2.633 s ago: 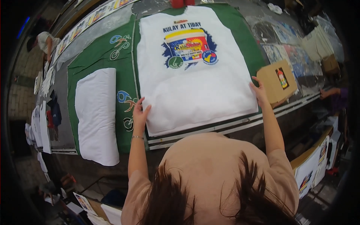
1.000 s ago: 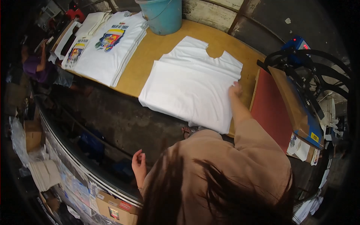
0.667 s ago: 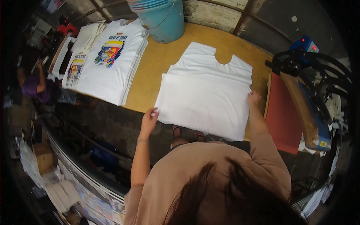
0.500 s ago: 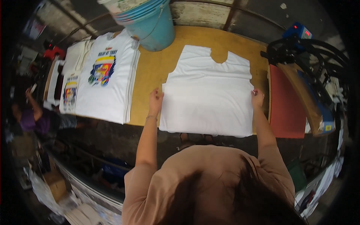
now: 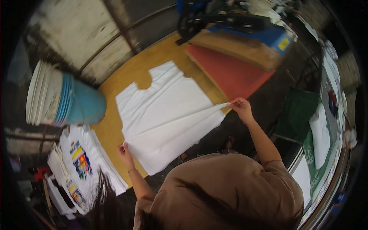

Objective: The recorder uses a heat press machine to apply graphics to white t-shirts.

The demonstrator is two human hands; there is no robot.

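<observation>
White cut shirt pieces (image 5: 165,103) with a neck opening lie on the tan tabletop (image 5: 210,86). My right hand (image 5: 240,107) pinches the upper layer at its right edge, lifting it into a taut fold that runs diagonally across the fabric. At the opposite edge, my left hand (image 5: 124,151) pinches the same layer near the table's surface. Just beyond the right hand is the red pad (image 5: 234,71) of a heat press (image 5: 226,21), partly under a brown-and-blue upper plate (image 5: 234,44).
Stacked blue and white buckets (image 5: 88,99) stand at the table's left, above a pile of printed white shirts (image 5: 99,157). At the far right, another table holds green cloth (image 5: 312,182) and a white roll (image 5: 319,138). My sandalled feet (image 5: 230,142) show on the dark floor below.
I have turned from the green-covered table to the tan one. Since half a second ago the view has swung rightward, and the white layer's right edge has risen in my right hand.
</observation>
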